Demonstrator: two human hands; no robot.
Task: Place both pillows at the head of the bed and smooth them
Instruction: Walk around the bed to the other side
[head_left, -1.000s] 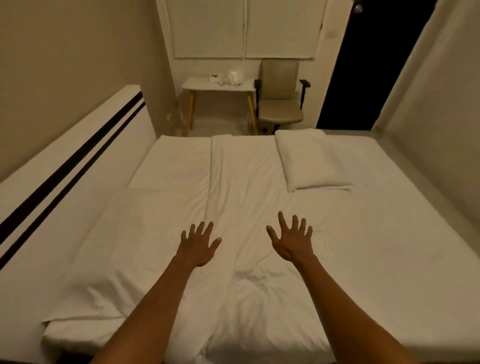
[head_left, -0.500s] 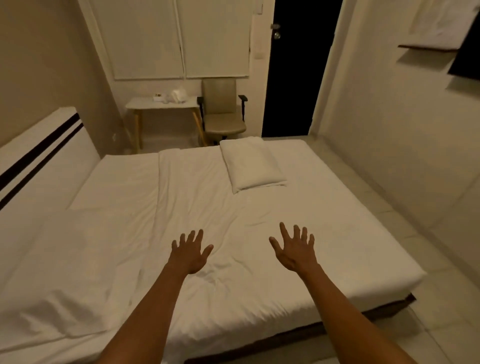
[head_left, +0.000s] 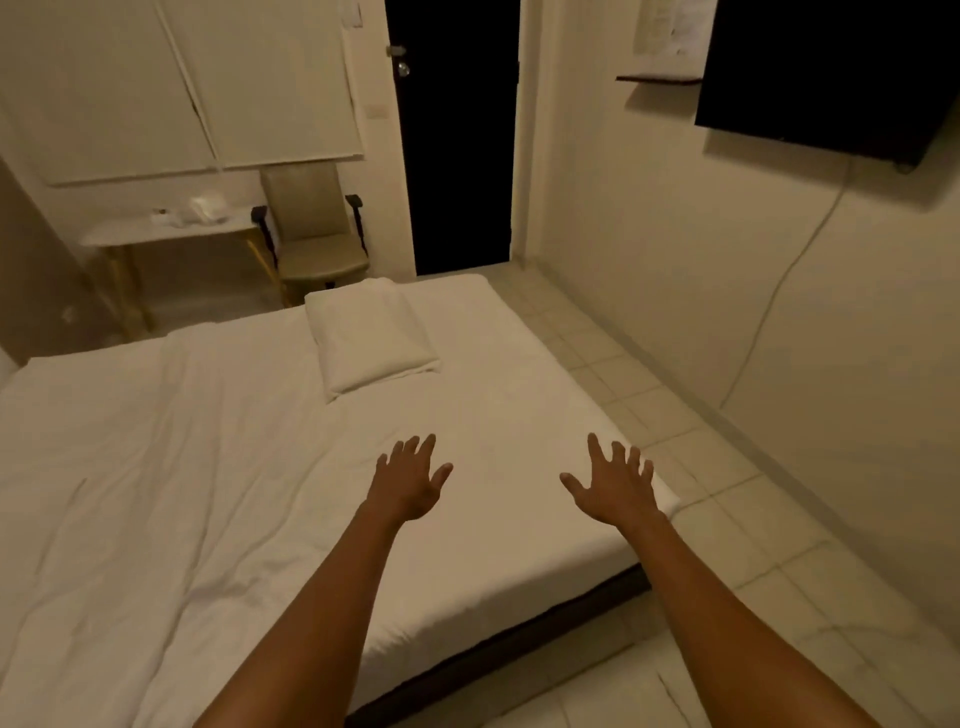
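Reaching over the bed (head_left: 208, 467) with both grips spread open and empty.
One pillow (head_left: 371, 338) lies beyond the left hand (head_left: 408, 486), well apart; right hand (head_left: 613, 491) hovers by the bed's corner, bare floor (head_left: 753, 519) alongside.

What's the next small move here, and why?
Probably step along the bed toward the white pillow and reach for it. Both the left hand and right hand are open and empty above the sheet near the bed's corner, and the pillow lies well beyond them, near the bed's far edge.
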